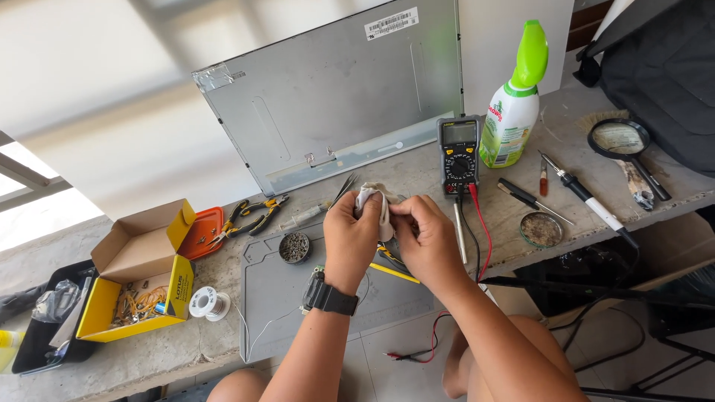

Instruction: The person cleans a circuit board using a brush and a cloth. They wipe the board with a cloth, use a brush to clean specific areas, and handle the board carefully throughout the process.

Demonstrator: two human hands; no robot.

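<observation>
A crumpled white cloth wad (370, 201) sits bunched between both hands above the grey work mat (283, 298), near the black multimeter (458, 152). The left hand (351, 237) curls its fingers around the cloth; the right hand (426, 237) pinches its right edge with narrow fingertips.

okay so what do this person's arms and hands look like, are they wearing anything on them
Both arms are bare to above the elbow, with no sleeves and no gloves. The left hand has a black wristwatch with a wide black strap on its wrist. The right hand and its wrist carry nothing. No rings show on either hand.
</observation>
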